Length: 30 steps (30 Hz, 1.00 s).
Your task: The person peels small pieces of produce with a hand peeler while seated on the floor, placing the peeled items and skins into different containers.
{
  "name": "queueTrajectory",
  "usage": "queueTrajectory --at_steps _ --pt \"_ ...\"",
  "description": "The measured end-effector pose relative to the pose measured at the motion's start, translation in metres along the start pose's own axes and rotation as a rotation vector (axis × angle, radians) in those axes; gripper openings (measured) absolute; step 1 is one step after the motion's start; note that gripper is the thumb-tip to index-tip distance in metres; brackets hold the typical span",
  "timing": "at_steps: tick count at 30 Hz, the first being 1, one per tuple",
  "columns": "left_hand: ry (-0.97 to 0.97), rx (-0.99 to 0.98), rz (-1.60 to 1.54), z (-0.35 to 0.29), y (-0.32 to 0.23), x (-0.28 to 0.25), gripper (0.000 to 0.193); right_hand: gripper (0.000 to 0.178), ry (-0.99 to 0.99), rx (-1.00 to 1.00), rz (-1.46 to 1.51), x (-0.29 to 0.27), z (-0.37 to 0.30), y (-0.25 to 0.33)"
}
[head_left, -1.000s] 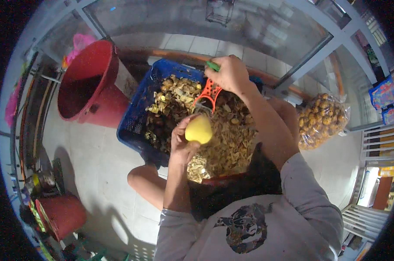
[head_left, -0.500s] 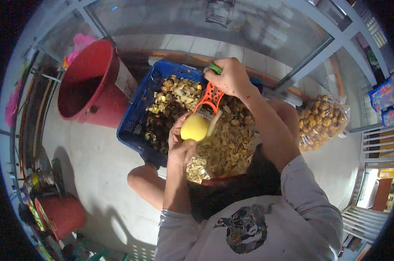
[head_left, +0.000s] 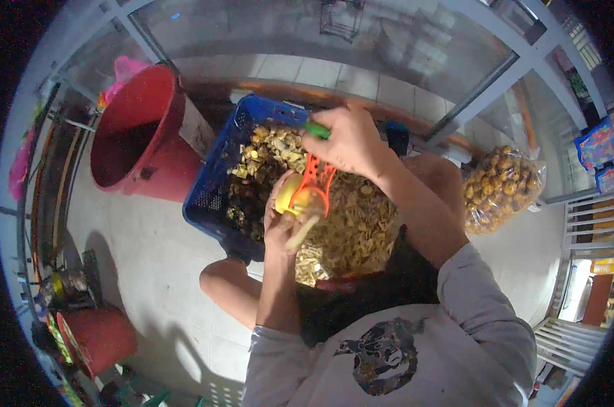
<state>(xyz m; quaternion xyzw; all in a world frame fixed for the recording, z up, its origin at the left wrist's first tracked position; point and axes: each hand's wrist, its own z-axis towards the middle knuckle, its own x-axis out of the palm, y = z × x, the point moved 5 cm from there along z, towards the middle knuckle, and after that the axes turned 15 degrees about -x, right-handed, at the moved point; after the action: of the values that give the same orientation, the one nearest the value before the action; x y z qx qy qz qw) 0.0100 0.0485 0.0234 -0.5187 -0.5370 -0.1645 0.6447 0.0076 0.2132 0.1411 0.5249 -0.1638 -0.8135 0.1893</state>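
My left hand (head_left: 277,222) is closed around a yellow peeled potato (head_left: 288,192), held over a heap of peelings (head_left: 361,224). In my right hand (head_left: 351,141) is an orange peeler (head_left: 318,175) with a green handle; its forked head lies against the potato. A pale strip of peel (head_left: 302,234) hangs just below the peeler's head. Under my hands, a blue crate (head_left: 208,216) holds light scraps (head_left: 269,149) at its far side and darker matter on the left.
A large red bucket (head_left: 174,163) stands left of the crate, tilted in view. To the right sits a clear bag of round brownish-yellow potatoes (head_left: 500,186). A smaller red bucket (head_left: 107,339) is at the lower left. Glass panels with pale frames (head_left: 483,95) run along the far side.
My right hand has brought the peeler down and leftward across the potato, so its head now covers part of it. My left hand has shifted slightly left, still holding the potato.
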Motion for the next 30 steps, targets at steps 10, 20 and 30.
queueTrajectory --at_steps 10,20,30 --pt "0.034 0.074 0.004 0.001 0.005 -0.014 0.079 0.026 -0.108 0.006 0.034 0.001 0.003 -0.008" --pt "0.031 0.135 -0.231 -0.003 0.009 -0.013 0.076 0.031 -0.122 0.179 0.157 0.013 0.003 -0.029" --pt "0.006 0.143 -0.009 0.006 -0.011 0.006 0.081 0.029 -0.246 0.145 -0.055 0.002 0.001 -0.077"
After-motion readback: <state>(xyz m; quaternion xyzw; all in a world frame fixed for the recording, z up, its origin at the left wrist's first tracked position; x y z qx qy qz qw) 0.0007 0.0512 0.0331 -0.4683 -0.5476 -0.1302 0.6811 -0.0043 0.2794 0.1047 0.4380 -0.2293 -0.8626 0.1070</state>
